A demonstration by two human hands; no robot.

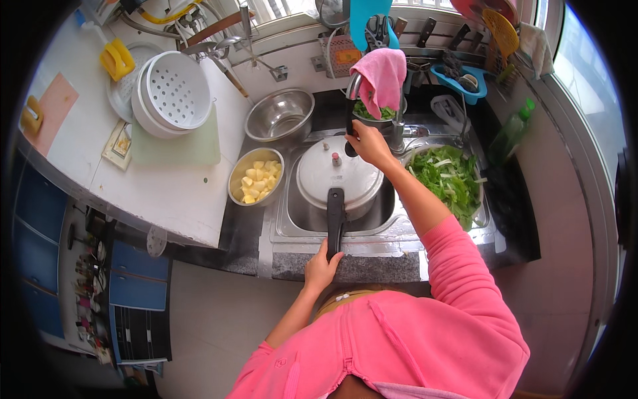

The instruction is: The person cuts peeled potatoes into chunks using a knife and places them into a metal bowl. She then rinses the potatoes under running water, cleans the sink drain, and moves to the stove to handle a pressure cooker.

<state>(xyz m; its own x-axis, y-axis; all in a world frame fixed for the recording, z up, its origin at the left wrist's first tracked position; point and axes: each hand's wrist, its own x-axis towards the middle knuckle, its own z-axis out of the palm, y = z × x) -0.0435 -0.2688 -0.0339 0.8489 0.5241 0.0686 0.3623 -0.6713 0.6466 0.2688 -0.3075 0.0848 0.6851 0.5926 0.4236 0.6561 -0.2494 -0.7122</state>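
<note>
A closed pressure cooker (340, 172) sits in the left basin of the steel sink (379, 219), its lid on. Its long black handle (336, 209) points towards me, and my left hand (320, 269) grips the handle's near end. My right hand (369, 142) is around the black spray head of the faucet (350, 112), just above the lid's far right edge. Whether water is running, I cannot tell. A pink cloth (381, 75) drapes over the faucet's neck. Peeled potato chunks (259, 180) fill part of a metal bowl (237, 177) left of the sink.
Leafy greens (446, 182) heap over the right basin. Behind the potatoes stands a steel basin (279, 114). White colanders (177, 90) rest on a pale green board (204, 144) on the left counter. A green bottle (511, 132) stands far right, and knives (426, 32) line the wall.
</note>
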